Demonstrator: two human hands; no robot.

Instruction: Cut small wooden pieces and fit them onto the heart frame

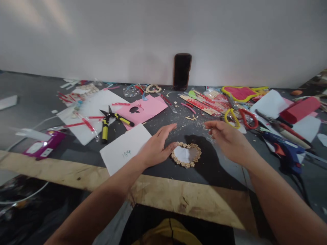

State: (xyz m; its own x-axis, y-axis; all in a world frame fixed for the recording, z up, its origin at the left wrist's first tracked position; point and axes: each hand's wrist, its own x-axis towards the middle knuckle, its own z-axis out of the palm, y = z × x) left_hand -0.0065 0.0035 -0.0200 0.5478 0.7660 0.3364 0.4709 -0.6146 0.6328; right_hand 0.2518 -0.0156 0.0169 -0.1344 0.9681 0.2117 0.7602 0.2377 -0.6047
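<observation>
A small heart point(186, 154) with a white middle and a rim of short pale wooden pieces lies flat on the dark table. My left hand point(158, 145) is at its left side, fingers and thumb apart, holding nothing. Its thumb tip is at the heart's upper left edge; whether it touches cannot be made out. My right hand point(227, 140) hovers to the upper right of the heart, empty, with its fingers loosely bent and its thumb hidden. Several short cut sticks point(191, 117) and crumbs are scattered beyond the heart.
Black-yellow pliers point(105, 125), a white sheet marked 154 point(125, 153) and pink paper point(145, 108) lie left. Yellow-red scissors point(240, 117), red-printed sticks point(201, 103) and a blue glue gun point(284, 148) lie right. A phone point(182, 72) leans on the wall.
</observation>
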